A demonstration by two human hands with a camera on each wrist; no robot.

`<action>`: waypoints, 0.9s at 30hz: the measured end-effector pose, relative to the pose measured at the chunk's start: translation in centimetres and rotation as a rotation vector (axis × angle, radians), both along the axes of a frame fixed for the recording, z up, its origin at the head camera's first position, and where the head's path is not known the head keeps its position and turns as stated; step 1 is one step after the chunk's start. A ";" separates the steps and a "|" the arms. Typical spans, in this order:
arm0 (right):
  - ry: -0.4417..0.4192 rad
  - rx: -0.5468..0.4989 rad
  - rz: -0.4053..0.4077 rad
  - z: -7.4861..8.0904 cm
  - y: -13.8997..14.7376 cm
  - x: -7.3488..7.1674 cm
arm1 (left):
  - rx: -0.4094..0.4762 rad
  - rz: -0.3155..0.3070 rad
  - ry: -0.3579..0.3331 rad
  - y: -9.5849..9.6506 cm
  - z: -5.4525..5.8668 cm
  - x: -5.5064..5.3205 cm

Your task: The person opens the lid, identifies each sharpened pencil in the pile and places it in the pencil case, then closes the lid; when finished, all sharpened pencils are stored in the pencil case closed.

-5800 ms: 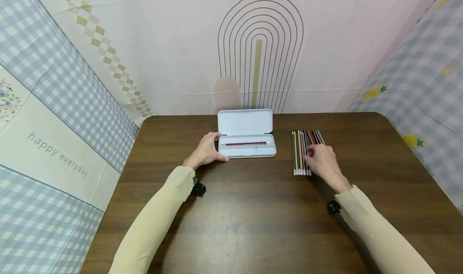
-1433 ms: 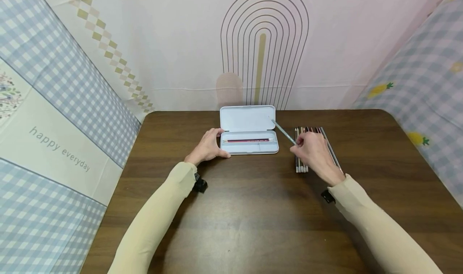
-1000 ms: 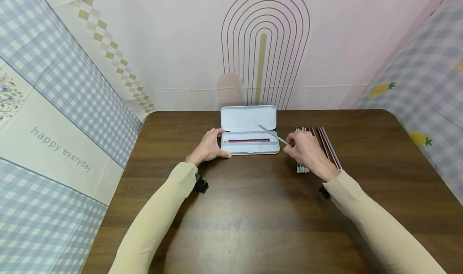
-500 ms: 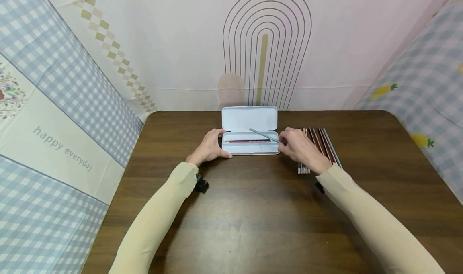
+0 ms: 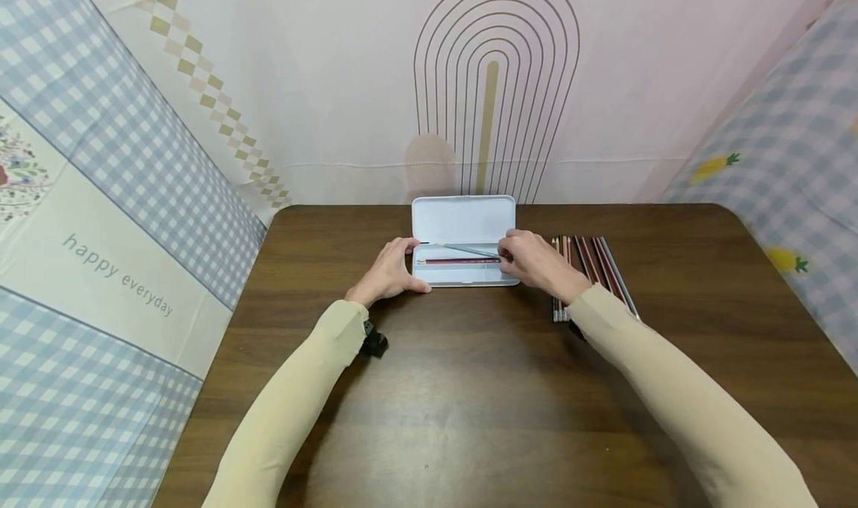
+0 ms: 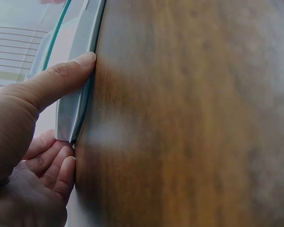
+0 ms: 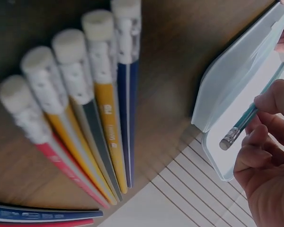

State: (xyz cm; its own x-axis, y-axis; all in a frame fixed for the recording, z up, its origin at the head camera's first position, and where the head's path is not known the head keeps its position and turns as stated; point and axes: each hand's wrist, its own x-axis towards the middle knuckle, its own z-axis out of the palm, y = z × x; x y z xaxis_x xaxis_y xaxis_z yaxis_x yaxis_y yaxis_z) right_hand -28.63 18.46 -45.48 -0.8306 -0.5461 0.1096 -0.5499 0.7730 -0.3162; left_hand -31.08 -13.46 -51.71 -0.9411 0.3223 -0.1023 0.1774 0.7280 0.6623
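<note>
An open, pale blue pencil case [image 5: 445, 275] lies on the table with its lid [image 5: 462, 219] raised at the back. My left hand [image 5: 391, 273] grips its left end, thumb at the front edge and fingers at the rear. Inside the case is a dark red pencil [image 5: 456, 261], lying lengthwise. My right hand [image 5: 536, 262] pinches a teal pencil [image 5: 469, 249] near its eraser end, over the right side of the case. In the right wrist view the teal pencil [image 7: 248, 116] slants between thumb and fingers, its white eraser showing.
To the right of the case lie several pencils [image 7: 111, 127] side by side, partly under my right forearm. Their eraser ends point toward me. A patterned cloth [image 5: 335, 91] hangs behind the table's back edge.
My right hand has taken the teal pencil from the row and carried it left, lowering it over the open case. My left hand has kept its grip on the case.
</note>
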 end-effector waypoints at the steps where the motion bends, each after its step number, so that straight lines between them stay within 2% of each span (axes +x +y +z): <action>1: -0.003 0.007 0.003 0.0 -0.1 -0.2 | -0.003 -0.001 0.001 0.1 0.1 0.1; 10: -0.004 0.060 0.041 -0.3 -1.0 -1.5 | -0.017 -0.006 -0.008 0.4 2.2 1.4; 16: 0.015 0.077 0.062 -0.9 -1.4 -2.3 | -0.017 -0.007 -0.003 0.4 2.2 1.4; 23: 0.012 0.104 0.069 -1.1 -1.8 -2.8 | 0.025 0.011 -0.007 0.3 1.5 1.0; 27: 0.005 0.128 0.082 -1.0 -1.9 -3.0 | 0.000 0.001 -0.006 0.4 1.8 1.1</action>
